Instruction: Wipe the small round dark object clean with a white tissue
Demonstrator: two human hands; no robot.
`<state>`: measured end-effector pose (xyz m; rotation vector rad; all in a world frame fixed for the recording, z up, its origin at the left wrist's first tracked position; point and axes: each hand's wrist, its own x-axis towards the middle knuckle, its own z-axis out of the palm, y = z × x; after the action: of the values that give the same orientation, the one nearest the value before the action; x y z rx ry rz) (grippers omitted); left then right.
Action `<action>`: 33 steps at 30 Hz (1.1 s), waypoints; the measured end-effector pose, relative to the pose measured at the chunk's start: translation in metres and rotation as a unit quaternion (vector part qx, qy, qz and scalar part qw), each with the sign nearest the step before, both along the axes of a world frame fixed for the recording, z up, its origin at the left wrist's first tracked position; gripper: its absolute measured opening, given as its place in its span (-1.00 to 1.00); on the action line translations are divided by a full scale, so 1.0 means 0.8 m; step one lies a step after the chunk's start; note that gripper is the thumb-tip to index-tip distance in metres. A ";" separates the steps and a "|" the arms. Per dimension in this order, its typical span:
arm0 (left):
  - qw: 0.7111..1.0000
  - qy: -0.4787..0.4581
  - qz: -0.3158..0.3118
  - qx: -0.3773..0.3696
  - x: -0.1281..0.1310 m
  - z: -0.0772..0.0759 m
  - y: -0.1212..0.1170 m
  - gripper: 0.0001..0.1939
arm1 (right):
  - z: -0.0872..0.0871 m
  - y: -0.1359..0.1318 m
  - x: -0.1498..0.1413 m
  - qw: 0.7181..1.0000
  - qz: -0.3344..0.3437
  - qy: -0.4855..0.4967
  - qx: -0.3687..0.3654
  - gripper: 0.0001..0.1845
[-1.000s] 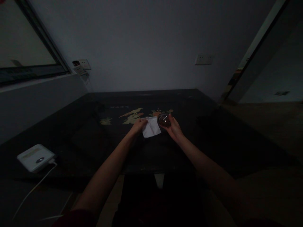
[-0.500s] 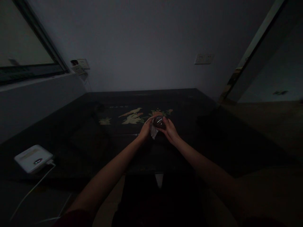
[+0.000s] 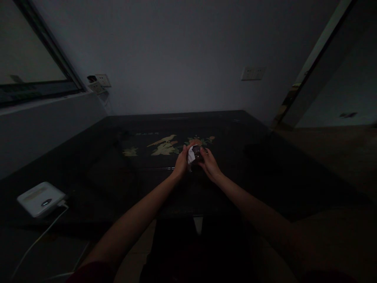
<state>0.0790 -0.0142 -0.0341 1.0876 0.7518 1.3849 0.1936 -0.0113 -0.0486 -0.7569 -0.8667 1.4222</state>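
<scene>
In the middle of the head view I hold a small, dark, shiny object [image 3: 198,156], glassy and rounded, above the black table. The dim light hides its exact kind. My right hand [image 3: 209,162] is closed around its right side, with the thumb on top. A white tissue [image 3: 191,154] is pressed against the object's left side. My left hand [image 3: 182,163] grips this tissue, thumb up, and some of its fingers are hidden behind.
The black table [image 3: 141,188] bears a painted bird and flowers [image 3: 163,147]. At the left stands a white box-shaped device [image 3: 41,198] with a white cable [image 3: 38,239]. Wall sockets [image 3: 253,73] are on the wall behind. A window [image 3: 32,43] is at the upper left.
The dark object has turned in my hands, and its bright glint is smaller. The tissue has shifted up, more of it showing between my left thumb and the object.
</scene>
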 end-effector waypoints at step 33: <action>0.905 0.273 0.184 0.269 -0.008 0.008 -0.016 -0.53 | 0.007 -0.015 -0.013 0.998 0.054 0.014 0.042 -0.57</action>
<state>0.0724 -0.0267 -0.0279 1.8946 1.0451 1.6795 0.1829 -0.0235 -0.0431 -0.6343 -0.9520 1.4776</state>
